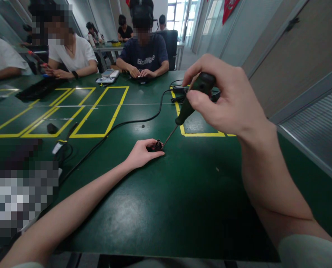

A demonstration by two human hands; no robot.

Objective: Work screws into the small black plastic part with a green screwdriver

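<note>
My left hand rests on the green table, its thumb and fingers closed around a small black part with a short upright post. What kind of part it is cannot be made out, as the fingers cover much of it. Above and to the right, my right hand grips the dark handle of a screwdriver. The screwdriver slants down to the left, and its thin metal shaft ends at the right side of the black part, beside the left thumb.
A black cable crosses the green table from lower left to upper right. Yellow tape marks rectangles on it. At left lie a small black object and a tagged cord. Several people sit across, one in a dark shirt.
</note>
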